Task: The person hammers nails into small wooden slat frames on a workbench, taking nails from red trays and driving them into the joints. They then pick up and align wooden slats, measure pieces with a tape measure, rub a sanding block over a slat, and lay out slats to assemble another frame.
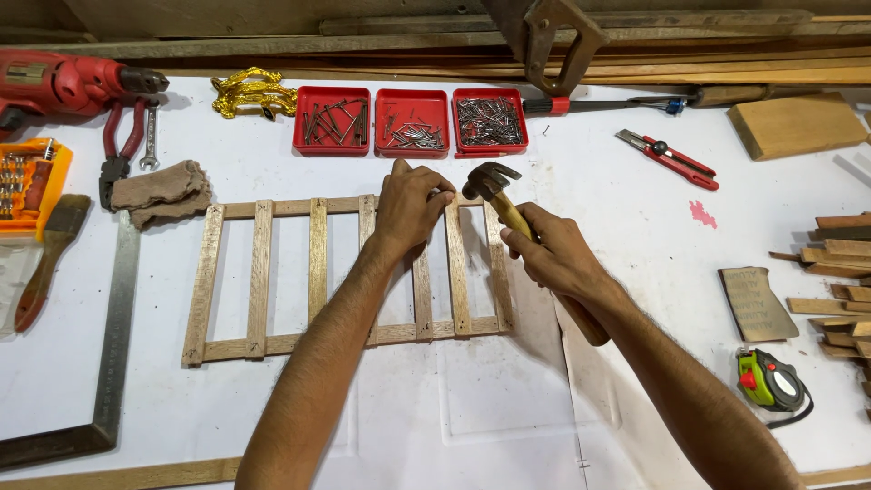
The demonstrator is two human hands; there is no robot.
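A small wooden frame [263, 272] of two long rails and several upright slats lies flat on the white tabletop. My left hand [410, 207] rests on its top rail, fingers pinched together near a slat's upper end; whether a nail is between them I cannot tell. My right hand [555, 256] grips the wooden handle of a claw hammer [491, 180], whose dark head hangs just right of my left fingertips, above the rail.
Three red trays of nails [410, 121] sit behind the frame. A red drill [63, 83], pliers [118, 145], a cloth [161, 191], a brush [50, 259] and a steel square [113, 336] lie left. A utility knife [667, 159], wood offcuts [839, 272] and a tape measure [769, 381] lie right.
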